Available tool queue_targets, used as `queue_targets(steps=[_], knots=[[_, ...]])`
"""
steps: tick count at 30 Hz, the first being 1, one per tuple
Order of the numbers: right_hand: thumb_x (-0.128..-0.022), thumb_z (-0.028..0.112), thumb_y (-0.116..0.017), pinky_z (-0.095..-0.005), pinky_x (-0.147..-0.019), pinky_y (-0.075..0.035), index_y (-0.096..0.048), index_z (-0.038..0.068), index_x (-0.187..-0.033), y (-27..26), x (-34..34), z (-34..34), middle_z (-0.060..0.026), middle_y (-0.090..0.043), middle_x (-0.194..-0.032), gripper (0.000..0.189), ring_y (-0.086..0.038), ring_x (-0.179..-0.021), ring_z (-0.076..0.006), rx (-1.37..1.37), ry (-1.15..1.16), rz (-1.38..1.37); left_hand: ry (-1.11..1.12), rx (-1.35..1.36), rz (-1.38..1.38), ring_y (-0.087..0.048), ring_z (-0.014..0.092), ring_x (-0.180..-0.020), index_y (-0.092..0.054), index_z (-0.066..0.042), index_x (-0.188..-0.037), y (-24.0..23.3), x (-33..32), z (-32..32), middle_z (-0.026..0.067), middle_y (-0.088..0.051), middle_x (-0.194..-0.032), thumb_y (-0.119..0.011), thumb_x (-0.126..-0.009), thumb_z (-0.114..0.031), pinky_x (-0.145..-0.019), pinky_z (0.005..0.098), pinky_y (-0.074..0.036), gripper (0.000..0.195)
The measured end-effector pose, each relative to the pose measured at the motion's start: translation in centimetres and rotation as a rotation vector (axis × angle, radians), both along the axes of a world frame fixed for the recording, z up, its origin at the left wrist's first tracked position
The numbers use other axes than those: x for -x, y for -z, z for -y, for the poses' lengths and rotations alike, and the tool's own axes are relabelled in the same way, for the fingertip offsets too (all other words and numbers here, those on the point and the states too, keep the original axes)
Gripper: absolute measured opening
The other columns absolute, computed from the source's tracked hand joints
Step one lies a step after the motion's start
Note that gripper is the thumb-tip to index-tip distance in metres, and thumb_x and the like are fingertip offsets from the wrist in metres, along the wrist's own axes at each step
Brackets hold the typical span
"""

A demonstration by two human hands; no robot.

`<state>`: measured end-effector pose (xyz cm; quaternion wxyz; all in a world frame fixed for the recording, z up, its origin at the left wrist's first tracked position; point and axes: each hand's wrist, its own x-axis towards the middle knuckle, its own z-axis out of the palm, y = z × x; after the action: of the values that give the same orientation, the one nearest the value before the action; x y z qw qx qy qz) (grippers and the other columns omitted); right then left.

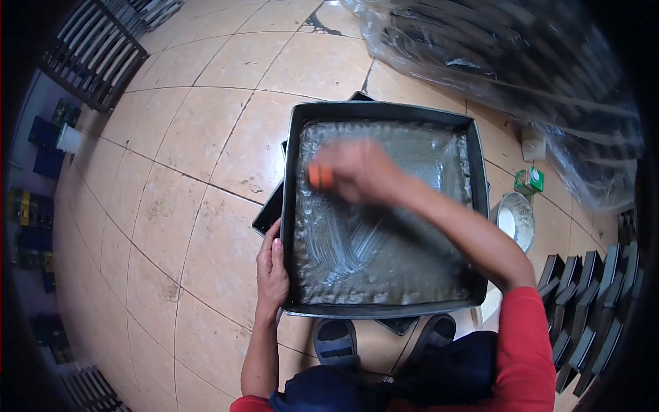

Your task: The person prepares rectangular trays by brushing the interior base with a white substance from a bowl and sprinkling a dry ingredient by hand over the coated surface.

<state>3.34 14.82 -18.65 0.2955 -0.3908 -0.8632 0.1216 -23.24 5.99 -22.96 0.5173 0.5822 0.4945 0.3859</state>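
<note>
A large square dark metal baking pan (pixel 412 280) lies before me, its bottom covered with a pale, greasy-looking coating marked by curved streaks. My left hand (pixel 273 270) grips the pan's left wall near the front corner. Over the left part of the pan, my right hand (pixel 360 170) is blurred and closed around an orange tool (pixel 320 176) with a dark band. The tool's working end cannot be made out. Corners of other dark pans (pixel 270 211) stick out from beneath, turned at different angles.
To the right stand a metal bowl (pixel 522 221) with white contents and a green carton (pixel 530 180). Narrow dark pans (pixel 582 304) are stacked farther right. Clear plastic sheeting (pixel 494 67) covers stacked things behind. Slatted racks (pixel 95 51) stand at the far left on the tiled floor (pixel 206 129).
</note>
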Motion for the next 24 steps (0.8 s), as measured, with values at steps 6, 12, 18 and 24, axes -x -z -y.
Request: queue_targets(steps=[6,12,18,24], knots=[[-0.078,0.006,-0.065,-0.0377,-0.073,-0.056,-0.068,0.011,-0.105,-1.0,-4.0,4.1,-0.0087,-0.07,-0.087,0.028,-0.07,-0.08,-0.0287,0.242,-0.091,-0.233,-0.007,-0.017,-0.036,-0.051,0.02,-0.127,-0.046,0.005,-0.142,-0.2,-0.4,0.3,0.0155,-0.055,-0.138,-0.039,-0.109,-0.025,-0.11,0.0322,-0.037,0.046],[-0.071,0.001,-0.064,-0.0371,-0.071,-0.058,-0.068,0.015,-0.095,-1.2,-2.6,8.8,-0.0041,-0.069,-0.087,0.029,-0.07,-0.081,-0.0242,0.171,-0.203,-0.19,-0.031,0.015,-0.032,-0.051,0.02,-0.127,-0.047,0.006,-0.141,0.9,0.6,0.6,0.015,-0.056,-0.137,-0.039,-0.109,-0.027,-0.109,0.0316,-0.037,0.047],[-0.088,0.014,-0.066,-0.0383,-0.073,-0.055,-0.066,0.011,-0.098,-0.6,-9.1,4.3,-0.0084,-0.072,-0.09,0.01,-0.071,-0.083,-0.0264,0.182,0.136,-0.186,-0.013,-0.064,-0.106,-0.053,0.018,-0.123,-0.049,0.006,-0.139,-0.3,-0.5,0.0,0.0128,-0.058,-0.132,-0.04,-0.108,-0.026,-0.107,0.0306,-0.038,0.046],[-0.072,0.007,-0.069,-0.0404,-0.07,-0.055,-0.065,0.017,-0.106,-1.4,-14.6,8.0,-0.0073,-0.064,-0.094,0.036,-0.067,-0.086,-0.0317,-0.008,0.175,0.219,-0.041,-0.077,-0.152,-0.056,0.018,-0.118,-0.051,0.006,-0.137,-0.1,0.2,-0.1,0.0128,-0.061,-0.128,-0.038,-0.108,-0.021,-0.104,0.031,-0.042,0.042]])
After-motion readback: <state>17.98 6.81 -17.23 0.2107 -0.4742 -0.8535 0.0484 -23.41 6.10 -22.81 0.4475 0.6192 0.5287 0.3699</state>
